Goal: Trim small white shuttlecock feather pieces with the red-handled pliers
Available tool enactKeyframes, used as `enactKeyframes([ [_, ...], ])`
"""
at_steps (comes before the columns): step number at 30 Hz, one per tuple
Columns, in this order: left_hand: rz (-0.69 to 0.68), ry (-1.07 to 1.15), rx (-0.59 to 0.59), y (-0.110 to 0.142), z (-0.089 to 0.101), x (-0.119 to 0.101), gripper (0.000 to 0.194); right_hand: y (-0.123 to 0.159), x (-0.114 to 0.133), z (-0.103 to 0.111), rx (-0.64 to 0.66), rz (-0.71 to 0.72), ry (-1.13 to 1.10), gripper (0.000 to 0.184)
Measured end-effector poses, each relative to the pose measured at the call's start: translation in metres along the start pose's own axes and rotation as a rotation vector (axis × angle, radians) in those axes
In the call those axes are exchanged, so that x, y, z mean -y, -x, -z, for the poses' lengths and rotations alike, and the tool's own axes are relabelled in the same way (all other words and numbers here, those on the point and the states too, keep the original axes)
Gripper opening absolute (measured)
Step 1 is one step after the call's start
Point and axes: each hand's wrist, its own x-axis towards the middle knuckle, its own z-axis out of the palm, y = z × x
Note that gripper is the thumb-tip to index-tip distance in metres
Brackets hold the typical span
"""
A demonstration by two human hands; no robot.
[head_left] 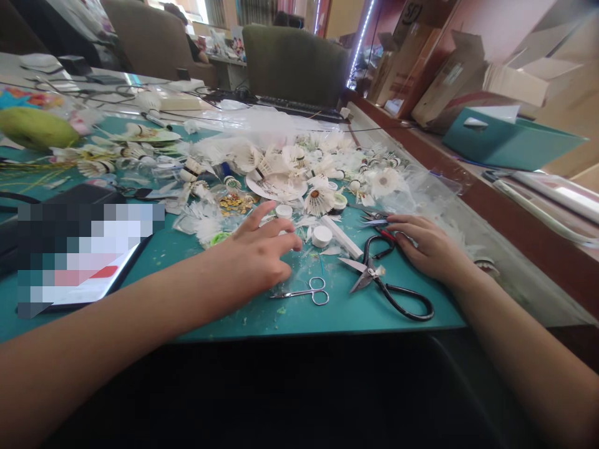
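My left hand (264, 249) hovers over the green mat with its fingers spread and nothing in them. Close by its fingertips are a small white round tub (321, 236) and another white lid (283, 212). Small silver scissors (302, 293) lie just below that hand. On the right, my right hand (423, 243) rests with fingers loosely stretched, fingertips at a blue-handled tool (374, 222) and red-handled pliers (386, 234). Large black-handled scissors (372, 272) lie with blades apart in front of it. A white block (341, 237) lies between the hands.
Several feather shuttlecocks (319, 198) and loose feathers crowd the back of the mat, around a white disc (276, 185) and gold pieces (236, 203). A phone (116, 262) stands at left. Farther back are a keyboard (299, 108), chairs (294, 62) and a teal box (510, 140).
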Motion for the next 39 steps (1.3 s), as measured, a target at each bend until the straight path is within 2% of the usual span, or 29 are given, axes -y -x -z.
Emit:
enactKeyframes([
  [7,0.007,-0.03,0.024,-0.001,0.0,-0.006,0.025,0.0,0.001,0.0,-0.013,-0.006,-0.001,0.031],
  [14,-0.019,-0.076,-0.083,-0.004,-0.01,-0.008,0.023,-0.001,0.003,0.0,-0.018,0.006,0.007,0.03],
  [20,0.05,-0.021,-0.127,-0.006,0.006,-0.004,0.016,-0.001,0.002,0.001,-0.015,0.012,0.011,0.029],
  [27,0.077,0.042,-0.057,-0.006,0.019,0.0,0.018,-0.001,0.003,0.002,-0.007,0.007,0.002,0.03],
  [32,0.048,0.079,-0.006,-0.005,0.009,0.0,0.017,-0.001,0.003,0.002,-0.004,0.001,-0.006,0.03],
  [36,0.011,0.036,-0.056,-0.003,0.0,0.002,0.019,0.0,0.003,0.002,-0.005,-0.004,0.0,0.031],
  [39,0.034,0.02,-0.079,-0.003,0.001,0.001,0.021,-0.001,0.003,0.002,-0.004,0.0,-0.001,0.031],
])
